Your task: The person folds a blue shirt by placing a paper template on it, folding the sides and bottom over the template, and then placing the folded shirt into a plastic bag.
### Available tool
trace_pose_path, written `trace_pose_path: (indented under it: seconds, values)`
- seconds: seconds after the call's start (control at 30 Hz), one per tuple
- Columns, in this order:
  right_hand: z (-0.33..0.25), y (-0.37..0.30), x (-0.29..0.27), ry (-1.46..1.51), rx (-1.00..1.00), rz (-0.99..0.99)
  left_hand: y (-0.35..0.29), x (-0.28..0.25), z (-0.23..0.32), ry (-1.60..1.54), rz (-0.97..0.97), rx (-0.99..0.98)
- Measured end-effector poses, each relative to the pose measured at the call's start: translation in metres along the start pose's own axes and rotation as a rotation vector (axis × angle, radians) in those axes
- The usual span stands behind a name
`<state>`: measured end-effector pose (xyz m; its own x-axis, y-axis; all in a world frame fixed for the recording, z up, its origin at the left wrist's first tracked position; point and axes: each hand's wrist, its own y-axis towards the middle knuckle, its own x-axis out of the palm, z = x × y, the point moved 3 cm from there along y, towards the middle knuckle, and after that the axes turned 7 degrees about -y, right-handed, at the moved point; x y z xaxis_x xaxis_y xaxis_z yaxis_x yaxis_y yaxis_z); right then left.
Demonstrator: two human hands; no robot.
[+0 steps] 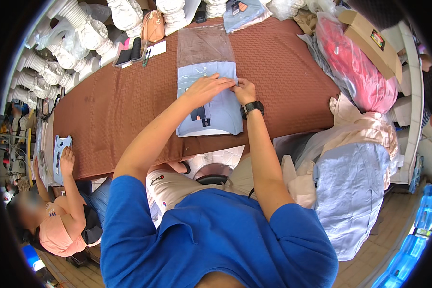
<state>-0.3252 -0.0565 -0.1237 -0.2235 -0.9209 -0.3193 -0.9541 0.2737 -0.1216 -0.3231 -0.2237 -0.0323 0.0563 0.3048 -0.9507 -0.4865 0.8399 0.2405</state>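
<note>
A folded light blue shirt (221,117) lies in front of me on the brown-covered table, with dark tags on its front. A clear plastic bag (204,43) covers at least its upper part, and the bag's flat end stretches beyond it, away from me. My left hand (209,89) rests across the shirt, fingers extended to the right and lying flat. Beside its fingertips, at the shirt's right edge, my right hand (245,91) has its fingers bent and pinched on the bag's edge. A dark watch (253,107) is on my right wrist.
Another bagged blue shirt (245,14) lies at the far edge, near a brown pouch (153,26) and a small tray (128,52). White ruffled forms line the back left. Bagged red cloth (355,62), a cardboard box (372,43) and draped blue cloth (353,192) are right. A co-worker (65,230) handles a shirt at left.
</note>
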Motion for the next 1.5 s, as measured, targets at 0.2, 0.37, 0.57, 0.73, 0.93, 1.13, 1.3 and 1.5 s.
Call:
trace_pose_path:
  seconds: [0.2,0.37,0.57,0.73,0.93,1.13,1.3,1.5]
  values:
    - [0.001,0.007,0.011,0.083,-0.022,0.084,-0.009,-0.004,0.002,0.037,0.056,0.007]
    - [0.018,0.011,0.008,0.05,-0.025,0.173,-0.017,-0.016,0.022,-0.109,0.132,-0.05]
    - [-0.047,-0.046,-0.022,-0.512,-0.442,0.323,-0.118,-0.019,-0.013,-0.413,0.607,-0.755]
    - [-0.081,-0.056,0.003,-0.77,-0.814,0.137,-0.142,0.007,-0.028,-0.595,0.683,-0.917]
    - [-0.079,-0.027,0.013,-0.807,-0.824,0.106,-0.094,-0.01,-0.014,-0.189,0.639,-0.354]
    - [-0.084,-0.012,0.007,-0.752,-0.863,0.044,-0.064,0.022,0.028,-0.073,0.427,-0.291]
    - [-0.081,-0.005,0.004,-0.65,-0.824,0.085,-0.065,0.024,0.033,-0.037,0.454,-0.274]
    - [-0.094,-0.021,0.012,-0.706,-0.84,0.073,-0.078,0.007,-0.005,-0.229,0.67,-0.509]
